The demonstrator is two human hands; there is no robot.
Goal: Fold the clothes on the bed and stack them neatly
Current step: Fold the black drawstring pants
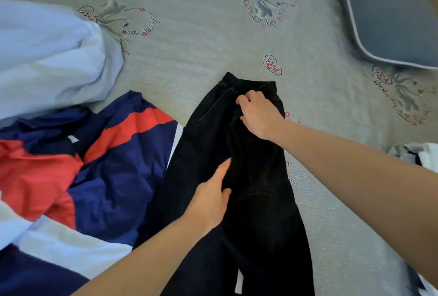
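A pair of black trousers (260,212) lies lengthwise on the bed, waistband at the far end, legs running toward me. My right hand (259,113) grips a fold of the black cloth just below the waistband. My left hand (213,198) grips the raised fold of the same trousers lower down, thumb on top and fingers tucked under the cloth. A navy, red and white jacket (99,170) lies crumpled to the left of the trousers. A pale blue garment (47,58) is heaped at the far left.
The grey bedsheet (201,34) with heart and flower prints spreads out beyond the trousers. A blue-grey pillow (391,11) lies at the far right corner. Some white and black cloth (412,153) shows at the right edge behind my forearm.
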